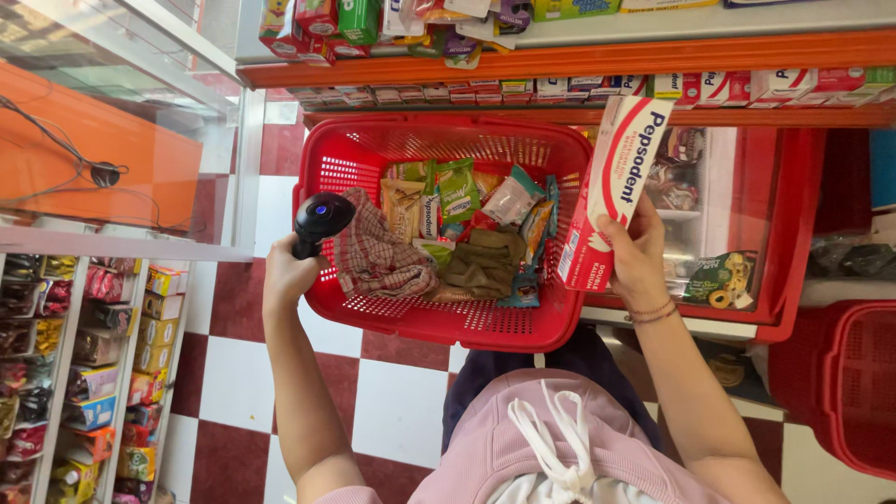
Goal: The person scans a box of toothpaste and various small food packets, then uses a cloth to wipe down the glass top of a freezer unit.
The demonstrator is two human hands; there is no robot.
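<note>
— So, what is held, nearest first?

— A black handheld scanner [322, 220] is gripped in the left hand [285, 273], fingers closed round its handle, just over the left rim of the red basket [448, 322]. A long red-and-white carton [616, 187] is clamped in the right hand [639, 261], thumb on the near face, fingers hidden behind, beside the basket's right rim.

— And how is the scan best handled, by the look of it?

— The carton is likely best turned so that its barcode face is shown to the scanner's window; which face carries the code cannot be told. The scanner head is probably best tilted toward the carton, since it is now pointed upward, well apart from it across the basket.

— What is inside the basket?

— A checked cloth [378, 257] is lying by the left wall, an olive folded cloth [485, 261] near the middle, and snack packets [448, 201] toward the far wall. These are best kept out of the beam.

— Farther off?

— Beyond the far rim, an orange shelf edge [560, 58] is seen, with small boxes [579, 87] lined under it.
</note>
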